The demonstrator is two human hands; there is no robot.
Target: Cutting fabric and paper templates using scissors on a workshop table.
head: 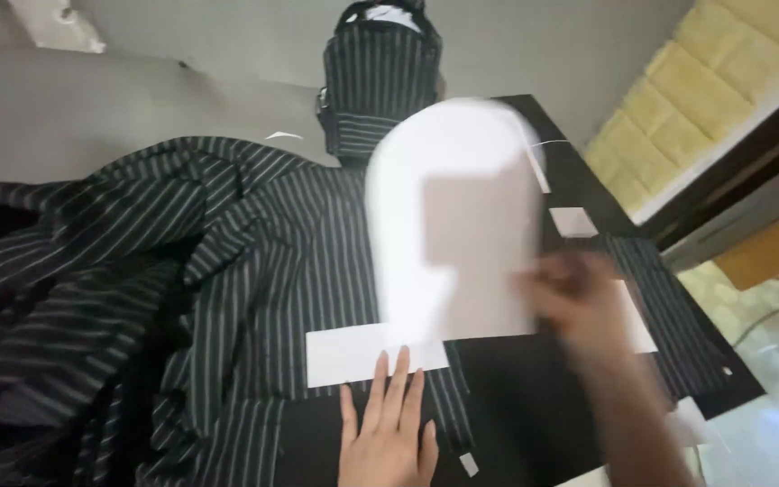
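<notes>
Two hands at work: right hand (579, 302), blurred, fingers pinching the thin dome-shaped white paper pattern (453, 216) at its 4 o'clock edge above black pinstriped fabric (254, 261); light, floppy, creases easily. Left hand (389, 433) flat, released, pressing white paper strip (353, 356) on the tabletop (579, 180)

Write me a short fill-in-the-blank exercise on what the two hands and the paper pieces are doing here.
1. The left hand lies flat, its fingers pressing a white paper strip onto the ____ fabric.
2. The right hand, blurred, holds a large white paper piece whose top edge is ____.
3. The table under the fabric is ____ in colour.

Missing words: striped; rounded; black
</notes>
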